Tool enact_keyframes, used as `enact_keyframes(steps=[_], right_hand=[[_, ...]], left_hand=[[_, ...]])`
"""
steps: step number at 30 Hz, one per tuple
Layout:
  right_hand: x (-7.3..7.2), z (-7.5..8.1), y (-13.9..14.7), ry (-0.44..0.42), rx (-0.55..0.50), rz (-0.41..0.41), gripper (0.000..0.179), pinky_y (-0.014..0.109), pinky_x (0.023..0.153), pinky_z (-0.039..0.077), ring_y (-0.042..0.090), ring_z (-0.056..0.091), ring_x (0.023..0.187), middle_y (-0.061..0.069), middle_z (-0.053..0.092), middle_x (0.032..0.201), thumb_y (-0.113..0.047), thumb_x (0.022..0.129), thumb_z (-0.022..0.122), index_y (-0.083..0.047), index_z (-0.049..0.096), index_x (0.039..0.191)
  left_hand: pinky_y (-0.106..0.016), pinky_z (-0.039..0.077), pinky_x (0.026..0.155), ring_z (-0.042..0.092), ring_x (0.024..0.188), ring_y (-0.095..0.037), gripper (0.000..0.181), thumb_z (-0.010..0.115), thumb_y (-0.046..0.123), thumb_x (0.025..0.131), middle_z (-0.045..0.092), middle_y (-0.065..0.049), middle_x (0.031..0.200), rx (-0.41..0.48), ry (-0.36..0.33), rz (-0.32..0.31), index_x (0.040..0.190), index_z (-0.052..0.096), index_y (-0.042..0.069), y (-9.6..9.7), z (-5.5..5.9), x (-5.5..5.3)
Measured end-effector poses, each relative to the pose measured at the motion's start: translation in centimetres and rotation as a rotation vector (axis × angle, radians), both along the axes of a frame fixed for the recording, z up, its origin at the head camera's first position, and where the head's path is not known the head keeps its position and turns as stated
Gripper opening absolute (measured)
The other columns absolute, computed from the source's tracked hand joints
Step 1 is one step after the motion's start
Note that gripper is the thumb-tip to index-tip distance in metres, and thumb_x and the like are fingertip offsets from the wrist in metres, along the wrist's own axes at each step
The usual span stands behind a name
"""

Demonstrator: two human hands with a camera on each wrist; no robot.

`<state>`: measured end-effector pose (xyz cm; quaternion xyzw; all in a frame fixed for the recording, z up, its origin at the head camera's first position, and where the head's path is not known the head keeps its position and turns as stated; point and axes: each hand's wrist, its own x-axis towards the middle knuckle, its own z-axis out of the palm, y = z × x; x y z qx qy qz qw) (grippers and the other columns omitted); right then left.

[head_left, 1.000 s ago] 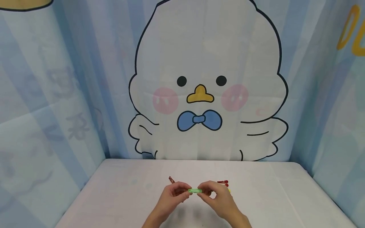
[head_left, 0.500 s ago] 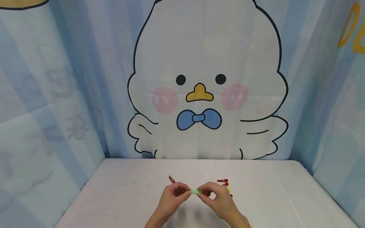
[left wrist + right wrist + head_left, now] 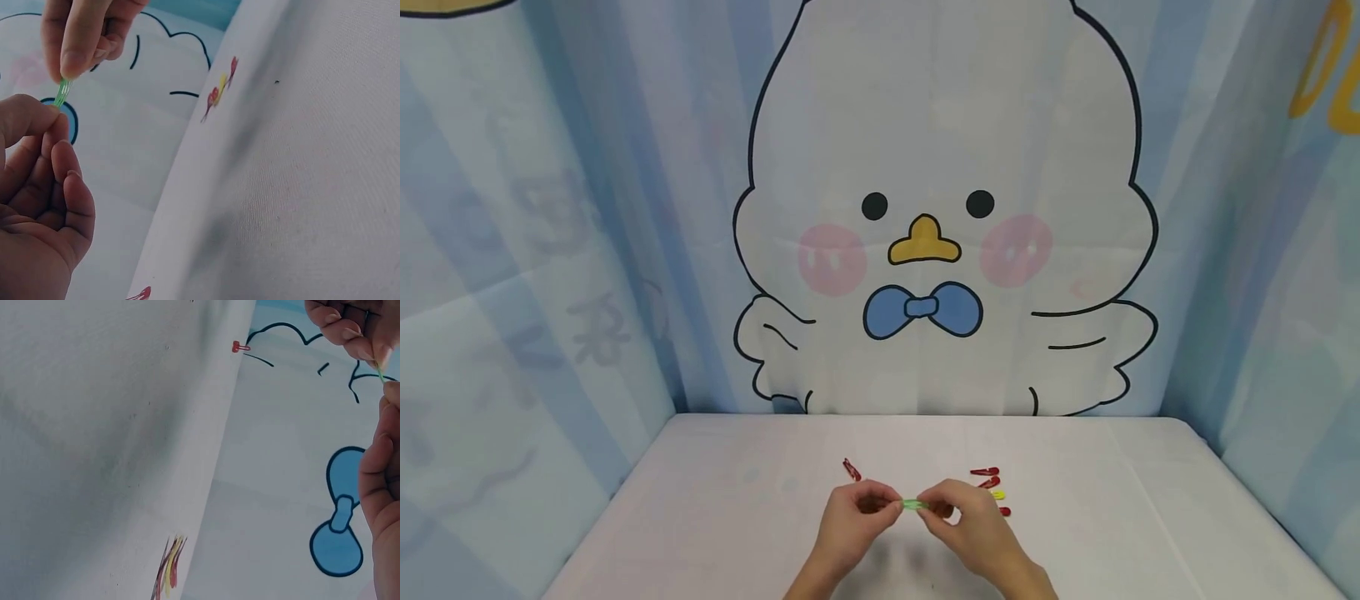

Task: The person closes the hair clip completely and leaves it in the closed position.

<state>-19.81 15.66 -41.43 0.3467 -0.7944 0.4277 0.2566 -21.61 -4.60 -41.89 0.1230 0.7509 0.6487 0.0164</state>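
Note:
A small green hair clip (image 3: 913,504) is stretched between both hands above the table, its ends covered by fingertips. My left hand (image 3: 848,523) pinches one end between thumb and forefinger, and its other fingers curl loosely in the left wrist view. At the opposite end, my right hand (image 3: 972,521) pinches with thumb and fingers. Seen from the left wrist, the clip (image 3: 63,92) shows a slim looped outline. Beyond the left hand lies a red hair clip (image 3: 852,470). Close past the right hand, several clips form a column, among them a red one (image 3: 985,472) and a yellow one (image 3: 998,495).
The white table (image 3: 1112,517) reaches back to a curtain (image 3: 917,367) printed with a large chick in a blue bow tie. Blue-and-white curtains also hang along the left and right sides. Shadows of the hands fall on the cloth.
Both hands keep their pinch on the green hair clip and hardly move. The head view dips slightly, and more of the right-hand column of clips shows beside the right hand.

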Motion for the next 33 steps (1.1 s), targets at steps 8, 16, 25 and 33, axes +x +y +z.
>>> enact_keyframes(steps=[8, 16, 25, 33], right_hand=[[-0.2, 0.0, 0.2, 0.022, 0.028, -0.027, 0.024, 0.026, 0.060, 0.053, 0.002, 0.060, 0.071, -0.003, 0.068, 0.084, 0.006, 0.080, 0.081, -0.009, 0.071, 0.096], [-0.2, -0.1, 0.4, 0.028, 0.032, -0.020, 0.028, 0.026, 0.061, 0.054, 0.002, 0.061, 0.071, -0.004, 0.067, 0.086, 0.011, 0.077, 0.081, -0.008, 0.070, 0.095], [-0.7, 0.3, 1.7, 0.092, 0.019, -0.034, 0.025, 0.023, 0.061, 0.053, 0.004, 0.061, 0.069, -0.002, 0.068, 0.083, 0.007, 0.077, 0.082, -0.009, 0.072, 0.093], [-1.1, 0.3, 3.0, 0.119, 0.016, -0.106, 0.032, 0.026, 0.055, 0.050, 0.002, 0.056, 0.067, -0.009, 0.065, 0.081, 0.011, 0.070, 0.084, -0.010, 0.072, 0.091]], left_hand=[[-0.025, 0.055, 0.073, 0.065, 0.081, -0.017, 0.014, 0.077, 0.009, 0.088, 0.071, -0.005, 0.087, 0.052, -0.028, -0.034, 0.098, 0.073, -0.001, 0.0, -0.1, -0.1], [-0.025, 0.053, 0.074, 0.064, 0.083, -0.018, 0.016, 0.076, 0.009, 0.090, 0.071, -0.005, 0.091, 0.042, -0.008, -0.081, 0.102, 0.072, -0.001, -0.3, -0.2, -0.3], [-0.029, 0.051, 0.078, 0.064, 0.090, -0.020, 0.022, 0.073, 0.013, 0.093, 0.069, -0.003, 0.097, -0.039, 0.038, -0.057, 0.110, 0.070, 0.000, -2.3, 0.0, -1.5], [-0.029, 0.051, 0.079, 0.065, 0.092, -0.018, 0.025, 0.073, 0.016, 0.094, 0.070, -0.004, 0.100, -0.058, 0.082, -0.020, 0.112, 0.069, -0.001, -4.3, 0.2, -2.6]])
